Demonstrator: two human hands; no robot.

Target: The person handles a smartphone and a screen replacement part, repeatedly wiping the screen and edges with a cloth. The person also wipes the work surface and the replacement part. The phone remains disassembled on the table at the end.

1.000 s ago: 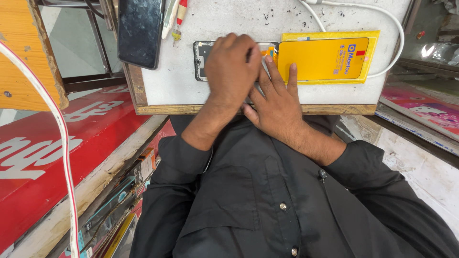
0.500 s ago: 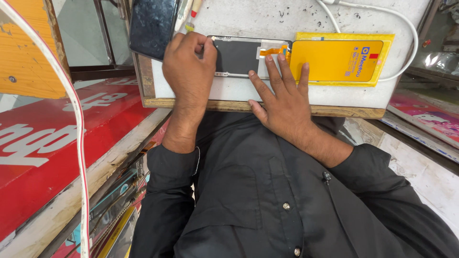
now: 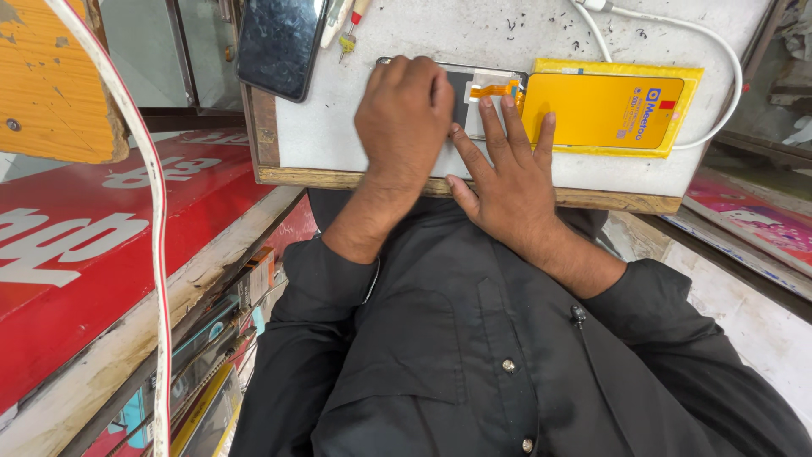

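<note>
I see the opened phone panel [image 3: 474,97] lying flat on the white work board [image 3: 355,127], at twelve o'clock from my chest. My left hand [image 3: 404,114] rests over its left half, fingers curled down and pressing on it; whether they pinch a tool, I cannot tell. My right hand [image 3: 506,173] lies open and flat, fingers spread on the panel's lower edge, likely to stop it sliding. An orange ribbon cable [image 3: 495,88] shows above them. At two o'clock lies a yellow packet [image 3: 605,110]; at ten, a dark phone [image 3: 279,42].
</note>
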